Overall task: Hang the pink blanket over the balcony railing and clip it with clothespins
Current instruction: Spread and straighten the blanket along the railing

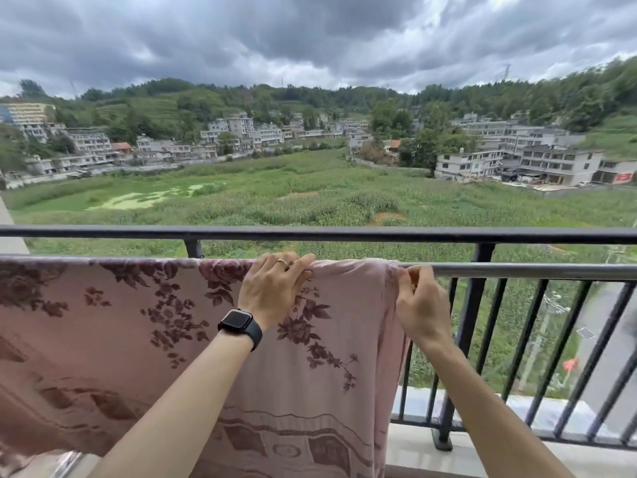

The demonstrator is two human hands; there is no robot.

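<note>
A heavy grey sky (310, 32) is spread over wooded hills (344, 94), and a wide green field (310, 198) is ringed by pale blocks of houses (517, 157). Across the foreground, a black railing (344, 234) is seen running the full width of the balcony, with a second, silvery rail (517, 271) just below and in front of it and dark upright bars (510, 339) beneath on the right.

The pink blanket (103, 339), patterned with dark flowers, is draped over that lower rail, covering it from the left edge to a little right of centre, and is seen hanging down on the near side, with its right edge falling in loose folds.

The left hand (275, 288) is laid on top of the blanket at the rail, fingers curled over the fold and closed on the cloth. The right hand (418, 301) is set at the blanket's right-hand corner, where the fabric edge is pinched between thumb and fingertips right against the bare rail.

A black watch (240, 327) is worn on the left wrist, and a thin gold ring (282, 262) is seen on one finger of that hand.
</note>
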